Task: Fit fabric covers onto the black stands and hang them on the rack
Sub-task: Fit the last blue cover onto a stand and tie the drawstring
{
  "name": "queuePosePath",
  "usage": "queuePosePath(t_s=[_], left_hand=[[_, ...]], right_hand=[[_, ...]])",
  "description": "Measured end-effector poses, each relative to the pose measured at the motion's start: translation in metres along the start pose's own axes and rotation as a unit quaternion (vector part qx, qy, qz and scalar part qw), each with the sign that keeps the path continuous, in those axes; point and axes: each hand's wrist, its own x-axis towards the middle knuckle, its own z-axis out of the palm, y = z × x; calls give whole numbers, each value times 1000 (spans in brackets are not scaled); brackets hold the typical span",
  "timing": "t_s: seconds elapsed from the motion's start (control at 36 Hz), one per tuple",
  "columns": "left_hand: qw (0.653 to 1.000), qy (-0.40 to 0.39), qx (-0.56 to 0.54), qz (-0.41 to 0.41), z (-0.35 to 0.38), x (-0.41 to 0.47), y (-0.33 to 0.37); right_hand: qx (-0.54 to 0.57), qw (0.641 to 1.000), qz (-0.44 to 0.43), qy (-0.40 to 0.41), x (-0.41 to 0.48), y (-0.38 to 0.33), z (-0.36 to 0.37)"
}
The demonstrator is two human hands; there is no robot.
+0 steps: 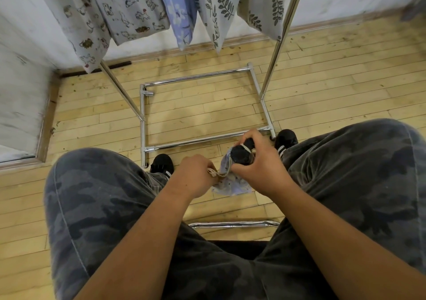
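Between my knees my right hand (259, 163) grips a black stand (242, 153), whose round dark end pokes out of a pale printed fabric cover (232, 184). The cover hangs bunched below the stand. My left hand (196, 175) pinches the cover's beige drawstring (217, 173), which runs taut from my fingers to the cover's mouth. Several covered stands (129, 11) hang from the chrome rack (198, 77) above: cat prints, a blue flower print and leaf prints.
The rack's chrome base frame lies on the wooden floor just past my black shoes (162, 163). Its two slanted uprights (276, 46) rise left and right. A white wall (23, 69) and skirting close off the far side. A chrome chair bar (232, 224) sits under my legs.
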Motion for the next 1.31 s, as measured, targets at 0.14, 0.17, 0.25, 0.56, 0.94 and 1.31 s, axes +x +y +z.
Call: queuePosePath(t_s=[0.14, 0.17, 0.25, 0.56, 0.94, 1.31], left_hand=[[993, 23, -117, -18, -12, -7, 7], [985, 22, -166, -27, -14, -9, 10], [954, 43, -294, -45, -19, -11, 17], [942, 155, -280, 104, -19, -22, 25], [967, 40, -243, 72, -14, -17, 22], [988, 88, -105, 73, -4, -12, 23]], right_hand=[[-40, 999, -15, -1, 2, 5, 3], [-39, 999, -18, -3, 2, 6, 4], [-57, 998, -29, -19, 0, 8, 8], [-84, 992, -44, -78, -4, 3, 15], [-17, 999, 17, -45, -2, 13, 11], [4, 996, -4, -90, 5, 21, 14]])
